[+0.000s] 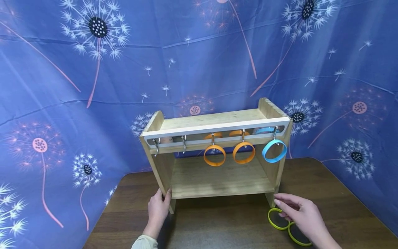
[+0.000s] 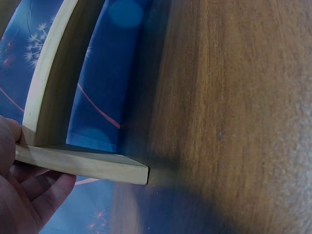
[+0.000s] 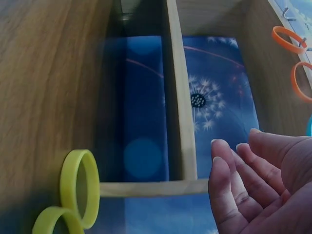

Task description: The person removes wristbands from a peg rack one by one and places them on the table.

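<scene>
A small wooden shelf [image 1: 217, 178] stands on the table with a row of metal hooks along its front rail. My left hand [image 1: 157, 209] grips the lower left side panel, thumb on the inside and fingers behind the edge, as the left wrist view shows. Two orange wristbands [image 1: 214, 165] and a light blue wristband [image 1: 273, 160] hang from hooks on the right. Beside the shelf's right leg, my right hand [image 1: 306, 214] hovers with loosely bent fingers and nothing between them. Two yellow-green wristbands [image 3: 66, 185] lie on the table near that hand, one partly covered by it in the head view.
Two more hooks [image 1: 184, 144] stick out at the rail's left. The brown wooden table [image 1: 224, 228] extends in front and to both sides. Behind it hangs a blue cloth [image 1: 202, 62] with a dandelion print.
</scene>
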Demonstrator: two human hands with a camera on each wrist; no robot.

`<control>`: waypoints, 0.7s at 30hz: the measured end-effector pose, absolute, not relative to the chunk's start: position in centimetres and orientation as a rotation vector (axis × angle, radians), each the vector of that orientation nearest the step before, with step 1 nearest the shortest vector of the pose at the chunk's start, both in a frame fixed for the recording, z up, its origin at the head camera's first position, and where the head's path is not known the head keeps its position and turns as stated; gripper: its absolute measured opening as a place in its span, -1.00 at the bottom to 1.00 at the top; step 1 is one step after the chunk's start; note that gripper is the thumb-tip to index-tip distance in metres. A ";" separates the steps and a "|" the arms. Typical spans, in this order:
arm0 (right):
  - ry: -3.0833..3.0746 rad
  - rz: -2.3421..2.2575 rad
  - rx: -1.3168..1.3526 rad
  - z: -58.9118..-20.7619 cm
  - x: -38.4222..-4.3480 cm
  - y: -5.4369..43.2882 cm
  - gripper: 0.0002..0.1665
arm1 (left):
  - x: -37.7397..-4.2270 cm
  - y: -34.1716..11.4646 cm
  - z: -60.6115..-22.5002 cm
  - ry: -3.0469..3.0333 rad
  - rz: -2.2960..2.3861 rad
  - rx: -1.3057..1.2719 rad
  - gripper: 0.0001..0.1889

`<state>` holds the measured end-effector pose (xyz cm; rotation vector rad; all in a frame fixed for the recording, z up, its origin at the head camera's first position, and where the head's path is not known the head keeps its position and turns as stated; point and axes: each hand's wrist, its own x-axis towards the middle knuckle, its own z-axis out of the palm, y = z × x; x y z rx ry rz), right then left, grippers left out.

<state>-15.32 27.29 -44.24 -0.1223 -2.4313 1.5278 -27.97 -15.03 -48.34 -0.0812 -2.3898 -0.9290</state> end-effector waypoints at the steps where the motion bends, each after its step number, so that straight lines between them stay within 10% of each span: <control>1: -2.418 1.531 -0.101 -44.2 -15.4 27.1 -0.63 | -28.0 -15.0 -48.4 -2.389 -0.933 -0.077 -0.80; 21: -2.318 1.590 0.112 -40.9 -16.9 23.9 -0.63 | -27.8 -14.8 -48.2 -2.387 -0.936 -0.069 -0.80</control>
